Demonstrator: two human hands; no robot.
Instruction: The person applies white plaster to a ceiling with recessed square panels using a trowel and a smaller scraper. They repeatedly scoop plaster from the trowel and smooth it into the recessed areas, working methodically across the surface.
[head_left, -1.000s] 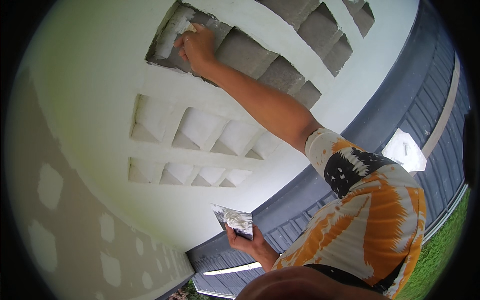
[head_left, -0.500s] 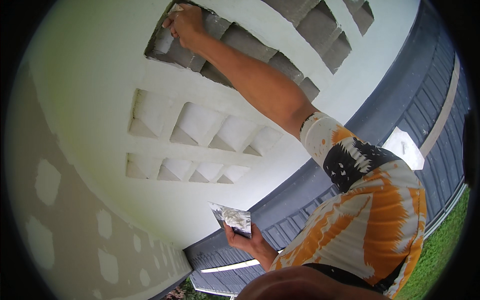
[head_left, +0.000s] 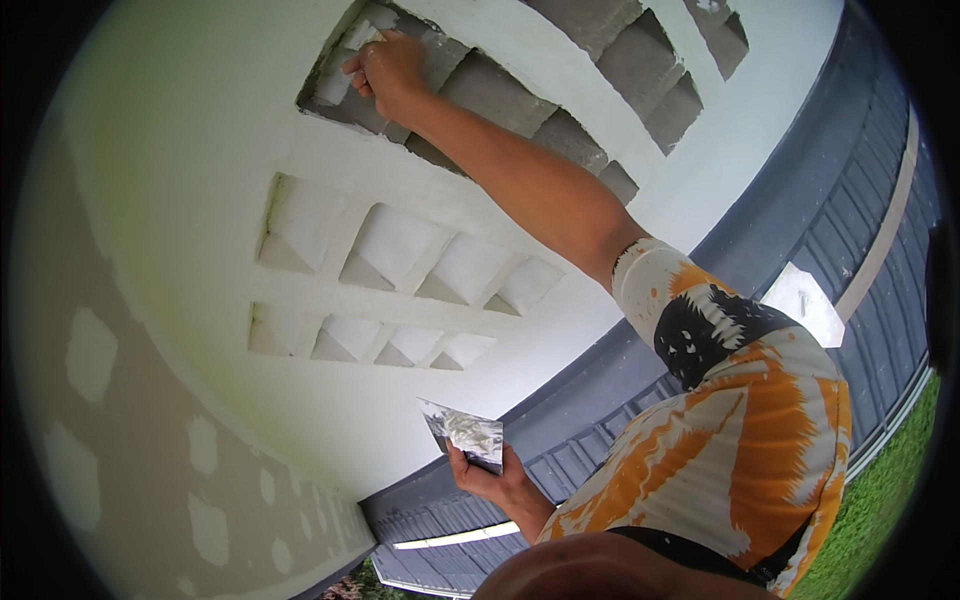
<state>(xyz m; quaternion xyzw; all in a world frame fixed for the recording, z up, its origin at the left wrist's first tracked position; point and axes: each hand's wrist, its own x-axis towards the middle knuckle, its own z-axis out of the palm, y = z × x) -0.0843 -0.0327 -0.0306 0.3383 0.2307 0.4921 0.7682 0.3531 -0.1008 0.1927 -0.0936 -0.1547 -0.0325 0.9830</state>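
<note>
Head view: R hand [head_left: 392, 74] w/ scraper [head_left: 374, 36] up in grey niche [head_left: 495, 95]; L hand [head_left: 490, 483] below w/ plate [head_left: 436, 420] of paste [head_left: 472, 432].
Scraper: small, pale, in niche's far-L compartment, by a streaky white smear [head_left: 334, 86] on rough grey; R grip closed on it. Plate: flat, 4-sided, shiny metal, tilted, bearing a lumpy white paste heap, dark-streaked nr edges; L grip clamped on its lower part. Hard to see: most of scraper's inside R hand, only a pale bit shows, can't tell if its edge touches niche. Plate underside hidden; L forearm [head_left: 530, 512] runs behind shirt [head_left: 700, 450]. Niche's top corner cut off by frame; R arm [head_left: 520, 175] covers some compartments. Blurry shape [head_left: 580, 572] at btm, cut off, unclear. Mark on white board [head_left: 795, 305], far R, too small to ID.
</note>
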